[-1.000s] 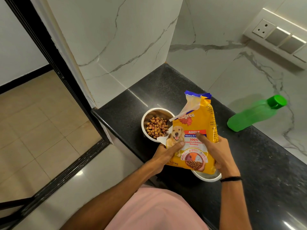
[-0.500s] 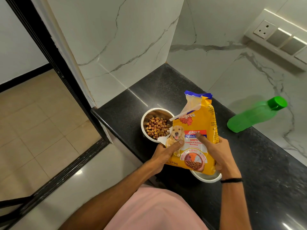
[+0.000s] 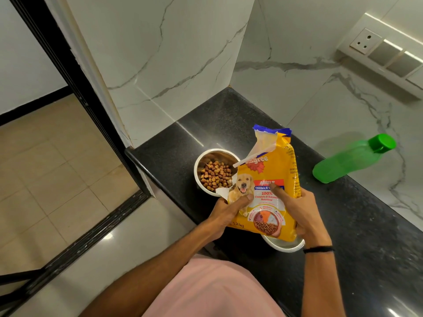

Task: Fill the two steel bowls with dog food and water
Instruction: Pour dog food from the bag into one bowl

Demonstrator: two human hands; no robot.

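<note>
Head view, bag: tall yellow plastic dog-food bag [image 3: 265,186], upright with its torn top open, held just above the black speckled stone surface [image 3: 377,236].
Left hand [image 3: 225,216]: curled round the bag's lower left edge, thumb across the printed front.
Right hand [image 3: 302,213]: wrapped round the bag's right side, thumb pressed on the front.
Far bowl: round steel bowl [image 3: 195,172], partly filled with brown kibble [image 3: 215,177], just behind the bag's left side.
Near bowl: second steel bowl [image 3: 283,247], mostly hidden under the bag; contents impossible to tell.
Bottle: green plastic bottle [image 3: 343,165], capped, well off to the right by the marble wall, untouched.
Step in hand: probably food done, bag righted for putting aside.
Next move: likely bag set down clear of both bowls, then bottle fetched, uncapped and poured into the near bowl.
</note>
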